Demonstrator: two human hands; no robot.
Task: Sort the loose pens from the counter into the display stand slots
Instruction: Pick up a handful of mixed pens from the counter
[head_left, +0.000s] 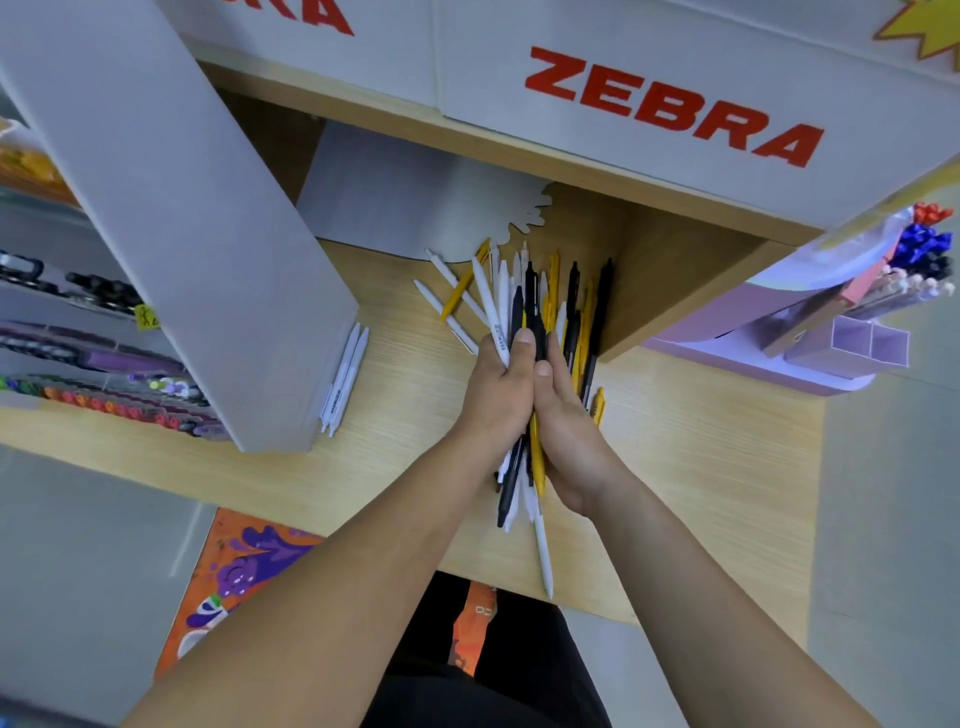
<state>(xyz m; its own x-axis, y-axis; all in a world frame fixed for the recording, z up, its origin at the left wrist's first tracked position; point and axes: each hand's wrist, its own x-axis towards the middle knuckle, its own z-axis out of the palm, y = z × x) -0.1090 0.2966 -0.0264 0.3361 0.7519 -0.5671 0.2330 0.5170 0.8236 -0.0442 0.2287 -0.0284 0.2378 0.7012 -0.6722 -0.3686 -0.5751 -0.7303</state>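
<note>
Across the middle of the view we find the wooden bench (701, 467), set below a white header board (675, 104) with red ZEBRA lettering. At left, a slanted white panel (171, 208) rests on the bench, and beyond it we note tiered racks (104, 364) filled with dark, purple and red pens. At right stands the purple display stand (810, 358); its upper slots hold red, blue, black and pale pens, and two square slots (852, 338) at the front show open tops.

At the bench centre we locate the bundle of pens (535, 306), a mix of white, black and yellow barrels fanning out towards the back wall, with several ends projecting towards the near edge. The left hand (498, 395) and right hand (571, 436) are pressed together and clamp this bundle between them. The left fingers curl over the barrels; the right fingers are hidden, but appear to wrap underneath.

Two white pens (345, 374) lie side by side against the slanted panel. One yellow pen (599, 405) lies just beside the right hand.
</note>
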